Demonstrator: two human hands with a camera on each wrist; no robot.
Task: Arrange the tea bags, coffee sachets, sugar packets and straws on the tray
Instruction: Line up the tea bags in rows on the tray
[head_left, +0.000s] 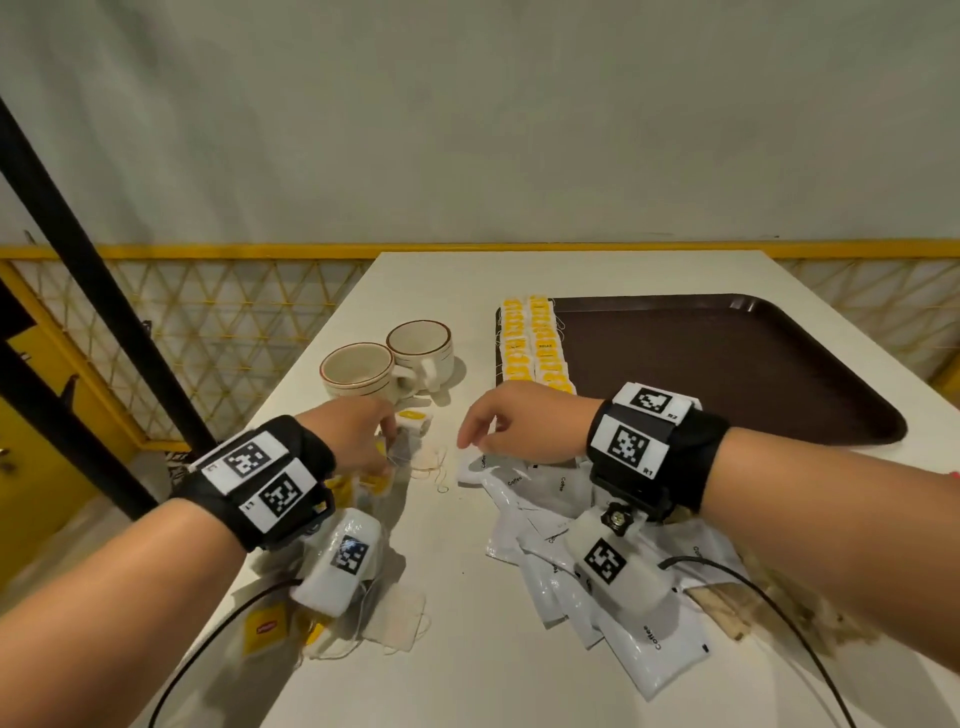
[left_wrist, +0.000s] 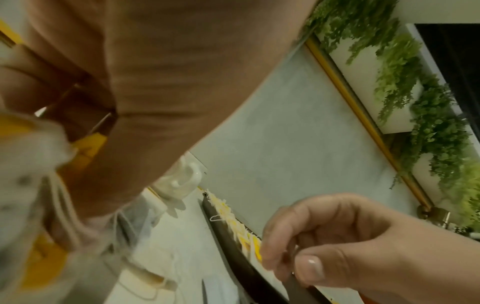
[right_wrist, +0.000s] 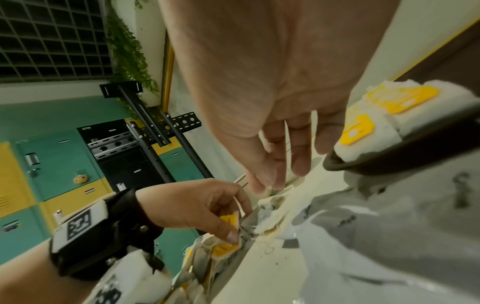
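A brown tray (head_left: 727, 364) lies at the table's back right, with two rows of yellow-tagged tea bags (head_left: 535, 348) along its left edge. My left hand (head_left: 387, 441) pinches a tea bag (right_wrist: 230, 221) by its yellow tag, at the top of a loose pile of tea bags (head_left: 322, 618) near the left table edge. To its right, my right hand (head_left: 472, 441) hovers with relaxed fingers (right_wrist: 301, 160) above the heap of white coffee sachets (head_left: 550, 499) and holds nothing. Brown paper-wrapped pieces (head_left: 722, 603) lie beyond the sachets; I cannot tell what they are.
Two cream cups with brown rims (head_left: 358, 369) (head_left: 421, 343) stand just behind my left hand, left of the tray. Another tea bag (head_left: 413, 418) lies beside them. A black post (head_left: 104, 291) and a yellow mesh fence (head_left: 218, 332) border the table's left side.
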